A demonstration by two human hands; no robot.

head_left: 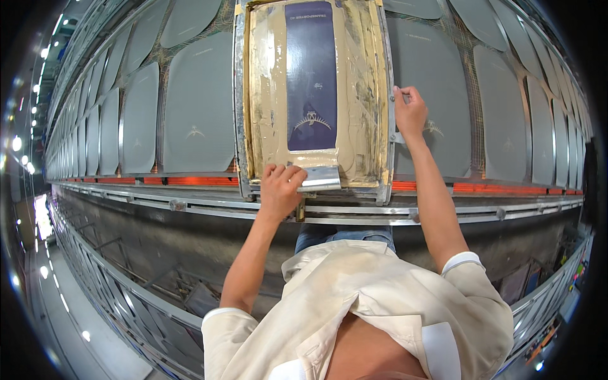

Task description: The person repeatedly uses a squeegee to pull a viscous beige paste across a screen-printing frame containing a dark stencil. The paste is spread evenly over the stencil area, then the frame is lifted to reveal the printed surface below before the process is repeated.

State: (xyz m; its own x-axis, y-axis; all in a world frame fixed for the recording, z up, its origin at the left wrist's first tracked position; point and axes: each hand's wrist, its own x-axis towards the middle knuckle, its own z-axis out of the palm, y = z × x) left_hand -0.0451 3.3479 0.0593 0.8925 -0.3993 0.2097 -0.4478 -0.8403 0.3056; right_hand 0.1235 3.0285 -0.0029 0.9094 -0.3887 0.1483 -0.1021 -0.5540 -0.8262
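Gripping a wide silver metal blade [322, 179] with left hand [280, 191], fingers closed over the blade's left end, near centre of frame. Laid crosswise at the near end of a rectangular grey metal screen frame [241, 152], upper centre of frame. Probably turned crosswise to span the long purple-blue rectangular panel [310, 76] just beyond; judged from roughly matching widths. Cannot tell whether pressing down or merely resting.

Found right hand [410, 115] right of centre, fingers curled at the screen frame's right edge. Likely placed there to steady that side. Cannot tell whether truly gripping or only touching.

Inside the screen frame, see glossy beige paste [275, 114] smeared around the panel. Presumably contained by the raised sides.

On the surface, see flat grey round-cornered sheets [199, 107] in rows, running to upper left and upper right, with brown-gold mesh-like patterning [161, 66] in the gaps. Along the near edge, note a bright red-orange strip [190, 181] and, nearer, a long silver metal rail [354, 214], bowed by the lens. Below that, at lower centre, note blue jeans and a cream short-sleeved shirt [392, 285].

In the room, see white lamps [17, 144] at upper left and a pale grey floor [76, 316] at lower left, beside another metal railing. At lower right, note coloured items too small to identify.
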